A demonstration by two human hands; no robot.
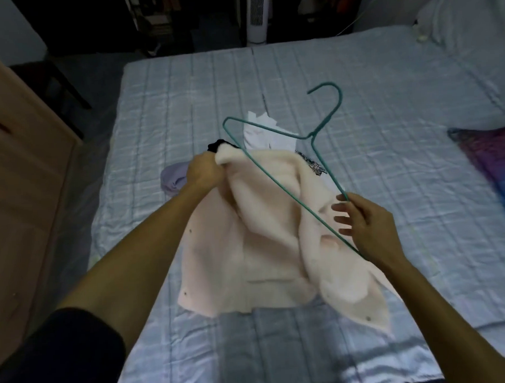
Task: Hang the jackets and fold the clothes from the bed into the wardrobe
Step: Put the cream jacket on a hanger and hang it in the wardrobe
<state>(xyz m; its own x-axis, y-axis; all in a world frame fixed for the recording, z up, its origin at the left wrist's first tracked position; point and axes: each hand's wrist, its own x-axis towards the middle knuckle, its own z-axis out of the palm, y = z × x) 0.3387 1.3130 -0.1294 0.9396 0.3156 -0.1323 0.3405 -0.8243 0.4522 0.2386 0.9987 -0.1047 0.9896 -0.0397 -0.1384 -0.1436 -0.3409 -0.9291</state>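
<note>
A pale pink fleece-lined jacket lies spread on the bed, its lining turned up. My left hand grips the jacket's fluffy collar at its far left end and lifts it. My right hand holds a green wire hanger by one corner, above the jacket, with the hook pointing away to the far right. Behind the jacket lie a white garment, a black-and-white patterned piece, a lilac garment and something black.
A wooden wardrobe side stands at the left of the bed. A purple and blue cloth lies at the right edge. A white pillow sits at the far right. A white tower fan stands beyond the bed.
</note>
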